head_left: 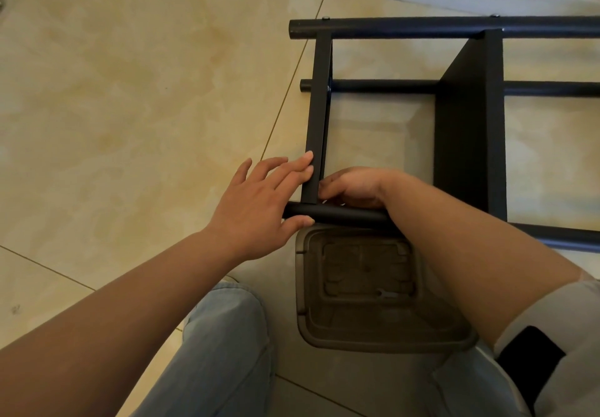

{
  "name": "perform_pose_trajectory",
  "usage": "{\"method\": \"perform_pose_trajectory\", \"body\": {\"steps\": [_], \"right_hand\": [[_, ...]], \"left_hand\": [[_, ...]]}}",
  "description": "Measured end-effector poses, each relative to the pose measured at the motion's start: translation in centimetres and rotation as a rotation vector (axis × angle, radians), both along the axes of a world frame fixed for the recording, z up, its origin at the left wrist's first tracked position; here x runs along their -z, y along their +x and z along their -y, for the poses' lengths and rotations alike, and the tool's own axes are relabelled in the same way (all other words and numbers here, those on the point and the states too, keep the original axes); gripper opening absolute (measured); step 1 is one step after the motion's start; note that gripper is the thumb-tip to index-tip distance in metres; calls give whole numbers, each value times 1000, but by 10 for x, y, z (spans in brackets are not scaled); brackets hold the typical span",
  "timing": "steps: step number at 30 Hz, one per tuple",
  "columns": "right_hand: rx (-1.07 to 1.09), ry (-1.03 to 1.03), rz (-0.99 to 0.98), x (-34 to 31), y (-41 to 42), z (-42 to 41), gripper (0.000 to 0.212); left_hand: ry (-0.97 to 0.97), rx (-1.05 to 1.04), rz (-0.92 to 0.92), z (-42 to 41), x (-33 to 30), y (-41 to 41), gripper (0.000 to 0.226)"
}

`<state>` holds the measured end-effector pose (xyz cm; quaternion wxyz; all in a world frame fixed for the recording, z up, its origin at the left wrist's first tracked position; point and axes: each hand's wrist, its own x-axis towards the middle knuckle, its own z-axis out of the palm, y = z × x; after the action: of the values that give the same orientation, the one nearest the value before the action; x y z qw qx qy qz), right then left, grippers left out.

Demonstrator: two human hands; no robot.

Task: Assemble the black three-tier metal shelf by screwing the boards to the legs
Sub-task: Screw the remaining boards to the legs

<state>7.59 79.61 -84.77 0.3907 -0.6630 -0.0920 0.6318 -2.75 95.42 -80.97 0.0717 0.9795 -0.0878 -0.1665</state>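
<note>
Lying on its side on the tiled floor [130, 91], the black shelf [467, 124] fills the 1 to 3 o'clock part of the view. Counted: four round legs, of which the far leg [454, 25] runs along 12 to 2 o'clock, a second leg [373, 87] lies behind the boards, a third leg [558, 238] shows at 3 o'clock, and the near leg [344, 214] sits at centre. Two boards are seen: the end board [316, 117], edge-on, and the middle board [467, 124], standing across the legs.

The left hand [259, 202] is largely open; its straight fingers press the end board's outer face, thumb under the near leg. The right hand [354, 187] is curled at the joint of end board and near leg; what it holds, if anything, cannot be told.

One brown plastic stool [373, 290] lies just below the near leg at 6 o'clock. Two screw heads show on the far leg.
</note>
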Motion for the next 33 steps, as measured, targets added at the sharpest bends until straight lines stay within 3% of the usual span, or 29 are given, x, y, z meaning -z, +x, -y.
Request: {"method": "perform_pose_trajectory", "body": {"steps": [12,21,26,33], "right_hand": [[-32,-65,99,-5,0,-2,12],[3,-69,78,-8,-1,-1,36],[-87,-134,188,-5,-1,-3,16],[2,-15,13,-3,0,0,15]], "left_hand": [[17,3,8,-1,0,0,69],[34,-2,13,0,0,-1,69],[54,5,6,0,1,0,69],[38,3,8,0,-1,-1,68]]}}
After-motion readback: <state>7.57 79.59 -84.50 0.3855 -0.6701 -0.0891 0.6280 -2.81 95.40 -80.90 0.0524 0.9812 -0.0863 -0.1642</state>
